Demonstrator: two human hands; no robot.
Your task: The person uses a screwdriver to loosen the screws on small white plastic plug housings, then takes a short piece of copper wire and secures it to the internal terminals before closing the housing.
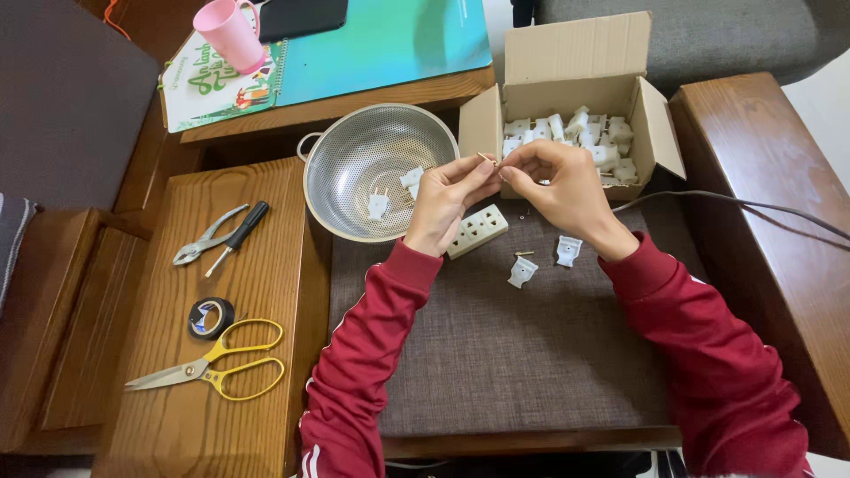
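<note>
At the left of the frame I see the tools laid side by side on the wooden board: pliers [205,237], a screwdriver [237,236], a roll of black tape [211,318] and yellow scissors [208,370], well apart from the work. In the upper middle stands a metal colander [354,150] with white plug parts inside, I think to keep them together. In the centre my left hand [443,205] and right hand [558,188] meet, both closed by the fingertips on a small brass pin [487,160], held high and near for a good look. Below them lie a white socket strip [478,231] and two plug halves [522,271] on the grey mat. The open cardboard box [652,133] at upper right holds more white plugs.
</note>
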